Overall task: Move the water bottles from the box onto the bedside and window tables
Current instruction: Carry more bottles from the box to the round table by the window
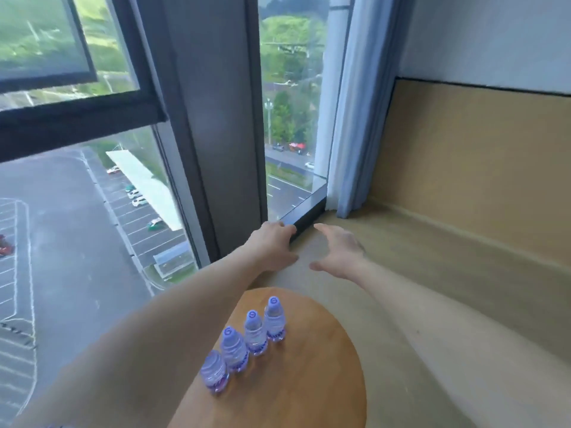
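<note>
We see four water bottles (247, 341) standing upright in a diagonal row on the round wooden table (309, 366) by the window (290, 118), so this table appears stocked. Our left hand (272, 245) and right hand (340, 251) reach past it, fingers spread wide, holding nothing. The box and bedside table are out of view, so we cannot judge what remains.

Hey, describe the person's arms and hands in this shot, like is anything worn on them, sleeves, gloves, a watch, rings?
Both forearms are bare as far as the frame shows: no sleeves, no gloves. The left hand and right hand show no watch, bracelet or ring, though the picture is blurred, so small jewellery could go unseen.
</note>
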